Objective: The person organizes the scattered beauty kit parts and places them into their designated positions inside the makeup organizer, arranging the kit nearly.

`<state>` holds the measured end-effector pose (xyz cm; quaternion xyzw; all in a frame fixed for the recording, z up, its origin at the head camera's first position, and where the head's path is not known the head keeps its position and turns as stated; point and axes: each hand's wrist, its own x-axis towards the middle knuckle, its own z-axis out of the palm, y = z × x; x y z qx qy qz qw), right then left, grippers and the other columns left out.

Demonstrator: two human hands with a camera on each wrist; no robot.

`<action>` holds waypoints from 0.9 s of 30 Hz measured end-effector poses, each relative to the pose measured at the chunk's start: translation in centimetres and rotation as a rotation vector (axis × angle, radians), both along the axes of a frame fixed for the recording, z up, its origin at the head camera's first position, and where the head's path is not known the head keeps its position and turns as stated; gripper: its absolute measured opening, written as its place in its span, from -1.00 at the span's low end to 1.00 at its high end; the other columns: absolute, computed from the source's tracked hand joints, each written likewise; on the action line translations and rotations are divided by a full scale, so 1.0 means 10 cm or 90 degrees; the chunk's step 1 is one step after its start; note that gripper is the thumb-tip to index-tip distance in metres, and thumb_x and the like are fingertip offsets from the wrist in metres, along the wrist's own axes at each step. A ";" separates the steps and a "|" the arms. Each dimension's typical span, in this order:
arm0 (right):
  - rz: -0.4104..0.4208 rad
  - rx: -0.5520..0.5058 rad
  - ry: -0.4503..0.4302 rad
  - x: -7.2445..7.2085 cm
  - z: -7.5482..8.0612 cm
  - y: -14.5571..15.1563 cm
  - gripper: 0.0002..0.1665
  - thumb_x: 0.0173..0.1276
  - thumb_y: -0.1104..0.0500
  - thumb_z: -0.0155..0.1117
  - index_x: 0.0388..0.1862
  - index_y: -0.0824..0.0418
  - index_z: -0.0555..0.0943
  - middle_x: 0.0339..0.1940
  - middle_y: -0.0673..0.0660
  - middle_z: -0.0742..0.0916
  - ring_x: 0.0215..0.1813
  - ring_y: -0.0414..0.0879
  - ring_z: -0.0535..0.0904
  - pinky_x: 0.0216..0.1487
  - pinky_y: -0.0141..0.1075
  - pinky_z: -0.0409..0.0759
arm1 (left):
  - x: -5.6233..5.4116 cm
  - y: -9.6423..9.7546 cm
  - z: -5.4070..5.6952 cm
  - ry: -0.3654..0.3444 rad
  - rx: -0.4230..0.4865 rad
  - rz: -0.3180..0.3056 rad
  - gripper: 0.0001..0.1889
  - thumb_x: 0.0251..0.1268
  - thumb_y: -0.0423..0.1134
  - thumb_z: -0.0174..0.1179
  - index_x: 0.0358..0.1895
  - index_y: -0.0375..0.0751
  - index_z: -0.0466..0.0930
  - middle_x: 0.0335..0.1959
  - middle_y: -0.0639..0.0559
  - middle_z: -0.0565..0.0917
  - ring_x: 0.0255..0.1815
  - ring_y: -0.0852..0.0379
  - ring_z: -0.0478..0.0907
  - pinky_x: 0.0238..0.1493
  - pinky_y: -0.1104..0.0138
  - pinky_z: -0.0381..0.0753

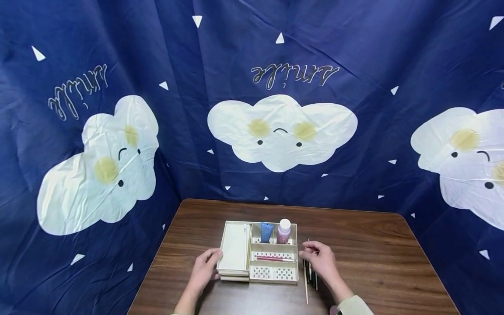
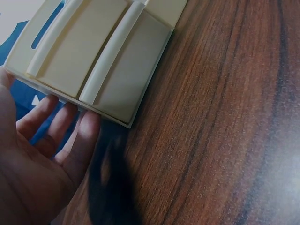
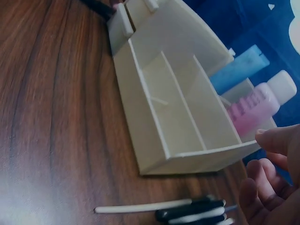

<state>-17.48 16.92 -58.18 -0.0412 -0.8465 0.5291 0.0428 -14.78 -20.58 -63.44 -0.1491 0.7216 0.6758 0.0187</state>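
A cream desk organizer stands on the table, with drawers at its left and compartments at its right. My left hand touches the organizer's left side, fingers spread along the wall in the left wrist view. At the other side is my right hand, its thumb and index fingertips right at the right wall's rim and its other fingers loosely bent. A blue tube and a pink bottle with a white cap stand in the back compartments. Thin red-and-white sticks lie in the middle compartment.
Several slim dark and pale sticks, like pens or brushes, lie on the table beside the organizer, beneath my right hand. Slender upright items stand in a narrow slot. The brown wooden table ends at a blue curtain with clouds.
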 end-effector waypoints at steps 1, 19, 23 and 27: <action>0.000 -0.001 -0.005 0.00 -0.02 0.01 -0.67 0.06 0.32 0.59 -0.14 0.33 0.77 -0.40 0.08 0.76 -0.42 -0.31 0.53 -0.36 -0.48 0.50 | 0.00 -0.01 -0.01 0.001 0.001 0.000 -0.57 0.50 -0.07 0.21 0.21 -0.33 0.60 -0.14 -0.14 0.69 -0.31 0.02 0.71 -0.35 0.08 0.82; -0.031 0.040 -0.035 0.02 -0.36 0.16 -0.63 0.05 0.26 0.58 -0.12 0.32 0.77 -0.43 -0.01 0.76 -0.40 -0.31 0.57 -0.31 -0.45 0.50 | 0.01 -0.01 0.00 0.004 0.001 -0.008 -0.56 0.50 -0.06 0.21 0.23 -0.33 0.59 -0.19 -0.11 0.68 -0.33 0.03 0.70 -0.36 0.08 0.81; -0.032 0.044 -0.054 0.03 -0.39 0.19 -0.62 0.04 0.27 0.59 -0.12 0.34 0.76 -0.42 0.02 0.77 -0.39 -0.29 0.59 -0.31 -0.45 0.52 | 0.01 -0.02 -0.01 0.001 -0.006 -0.013 -0.57 0.53 -0.09 0.18 0.23 -0.37 0.58 -0.19 -0.11 0.69 -0.33 0.03 0.71 -0.36 0.08 0.81; -0.032 0.055 -0.055 0.03 -0.43 0.22 -0.63 0.03 0.27 0.59 -0.14 0.32 0.76 -0.44 0.02 0.77 -0.40 -0.27 0.59 -0.32 -0.44 0.51 | 0.02 -0.03 0.01 0.003 -0.011 -0.020 -0.56 0.55 -0.11 0.15 0.23 -0.42 0.56 -0.20 -0.11 0.69 -0.33 0.03 0.72 -0.35 0.09 0.81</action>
